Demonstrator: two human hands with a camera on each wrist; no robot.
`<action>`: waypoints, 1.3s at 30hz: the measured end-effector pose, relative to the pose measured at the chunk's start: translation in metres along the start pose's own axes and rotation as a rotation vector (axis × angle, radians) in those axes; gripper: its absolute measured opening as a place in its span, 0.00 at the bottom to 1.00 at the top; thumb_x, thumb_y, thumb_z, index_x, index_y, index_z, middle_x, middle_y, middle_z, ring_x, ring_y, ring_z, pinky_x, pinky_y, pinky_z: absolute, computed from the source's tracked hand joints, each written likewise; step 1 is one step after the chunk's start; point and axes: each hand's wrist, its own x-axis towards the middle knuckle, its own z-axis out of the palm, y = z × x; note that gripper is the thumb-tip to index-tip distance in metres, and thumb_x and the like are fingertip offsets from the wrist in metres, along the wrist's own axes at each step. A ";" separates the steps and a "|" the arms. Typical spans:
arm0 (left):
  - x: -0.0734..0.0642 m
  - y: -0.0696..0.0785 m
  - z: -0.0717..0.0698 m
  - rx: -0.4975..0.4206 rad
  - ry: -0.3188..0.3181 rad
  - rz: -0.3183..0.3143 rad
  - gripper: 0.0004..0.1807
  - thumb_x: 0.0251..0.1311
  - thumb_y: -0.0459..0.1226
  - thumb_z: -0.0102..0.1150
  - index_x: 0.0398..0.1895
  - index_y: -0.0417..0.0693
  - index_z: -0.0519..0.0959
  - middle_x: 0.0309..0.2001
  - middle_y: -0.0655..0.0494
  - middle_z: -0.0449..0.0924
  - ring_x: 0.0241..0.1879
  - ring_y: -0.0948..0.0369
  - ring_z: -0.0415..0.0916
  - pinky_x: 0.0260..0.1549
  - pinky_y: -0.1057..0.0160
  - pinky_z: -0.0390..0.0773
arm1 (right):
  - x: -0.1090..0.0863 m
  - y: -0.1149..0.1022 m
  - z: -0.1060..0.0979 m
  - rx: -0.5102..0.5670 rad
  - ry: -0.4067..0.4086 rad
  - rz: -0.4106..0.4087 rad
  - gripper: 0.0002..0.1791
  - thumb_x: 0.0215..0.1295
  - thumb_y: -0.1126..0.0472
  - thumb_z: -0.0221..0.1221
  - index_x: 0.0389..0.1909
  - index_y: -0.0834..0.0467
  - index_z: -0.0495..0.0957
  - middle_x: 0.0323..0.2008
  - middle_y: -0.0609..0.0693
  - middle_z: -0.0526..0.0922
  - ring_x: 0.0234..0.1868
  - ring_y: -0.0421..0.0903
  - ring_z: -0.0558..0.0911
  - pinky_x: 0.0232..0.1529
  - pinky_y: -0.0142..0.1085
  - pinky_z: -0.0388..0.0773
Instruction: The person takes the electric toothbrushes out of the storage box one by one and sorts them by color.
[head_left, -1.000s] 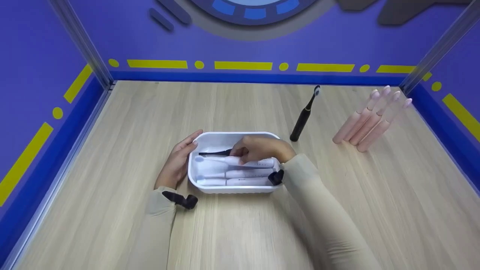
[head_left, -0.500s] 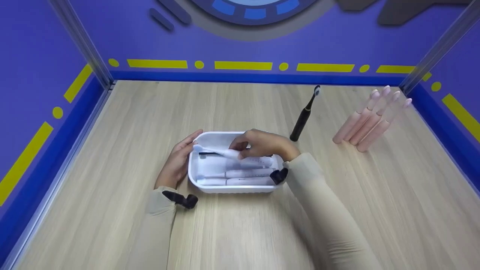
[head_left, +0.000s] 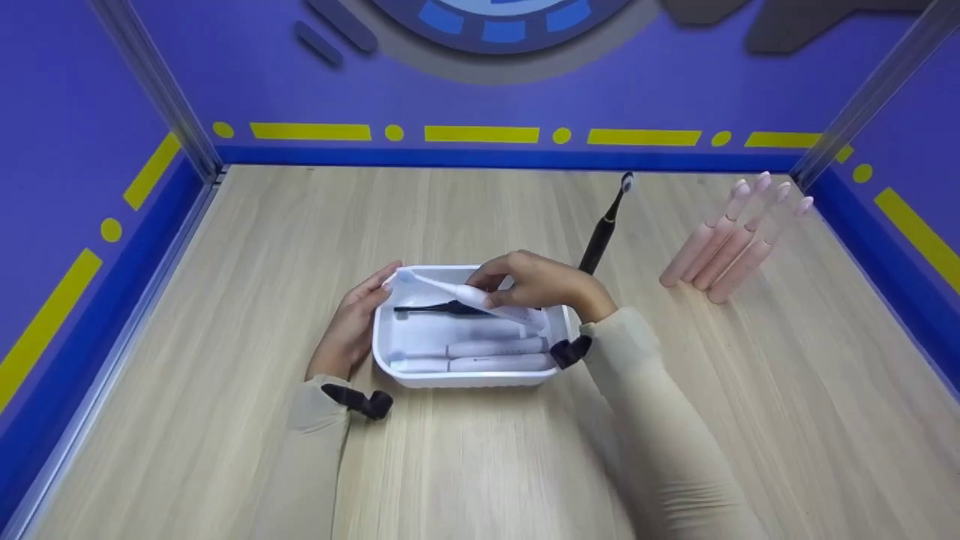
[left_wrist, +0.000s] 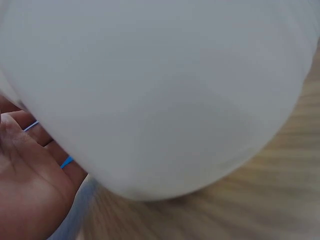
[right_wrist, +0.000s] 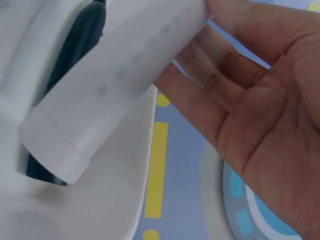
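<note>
A white electric toothbrush [head_left: 472, 295] is pinched by my right hand [head_left: 544, 281] above the white plastic bin [head_left: 469, 381]. It is tilted, with its head end raised near the bin's back left corner and its base low at the right; in the right wrist view the handle [right_wrist: 115, 80] has a row of button marks. Beneath it a black electric toothbrush [head_left: 442, 307] lies in the bin. Two more white toothbrushes [head_left: 499, 347] lie along the front. My left hand [head_left: 349, 326] holds the bin's left side, thumb at the rim; the left wrist view shows the palm beside the bin wall [left_wrist: 165, 100].
Behind the right hand a black electric toothbrush [head_left: 600, 236] stands upright on the wooden table [head_left: 315, 225]. Several pink toothbrushes [head_left: 716, 247] stand close together farther right. Blue-purple panels [head_left: 480, 105] enclose the table's back and sides.
The right hand has lifted the white toothbrush from the bin floor, head end up, uncovering more of the black one below. The left hand stays at the bin; the head view shifts slightly.
</note>
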 end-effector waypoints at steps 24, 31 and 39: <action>-0.001 0.001 0.000 -0.007 0.015 -0.023 0.26 0.72 0.32 0.41 0.72 0.44 0.60 0.75 0.52 0.55 0.73 0.58 0.54 0.72 0.60 0.57 | -0.023 0.019 -0.006 0.210 0.264 -0.078 0.18 0.62 0.67 0.61 0.54 0.62 0.78 0.45 0.57 0.84 0.47 0.47 0.81 0.51 0.45 0.81; -0.002 0.002 0.001 -0.008 0.015 -0.029 0.26 0.72 0.33 0.41 0.72 0.44 0.60 0.74 0.53 0.56 0.73 0.58 0.55 0.72 0.61 0.57 | -0.030 0.024 -0.007 0.265 0.349 -0.127 0.18 0.62 0.67 0.62 0.54 0.65 0.78 0.45 0.59 0.83 0.48 0.47 0.80 0.50 0.43 0.82; -0.001 0.001 0.000 -0.001 0.018 -0.027 0.26 0.72 0.33 0.41 0.72 0.44 0.59 0.75 0.53 0.55 0.73 0.59 0.53 0.72 0.61 0.57 | -0.042 0.028 -0.008 0.334 0.470 -0.189 0.18 0.61 0.69 0.62 0.53 0.68 0.78 0.49 0.61 0.81 0.48 0.41 0.80 0.47 0.34 0.83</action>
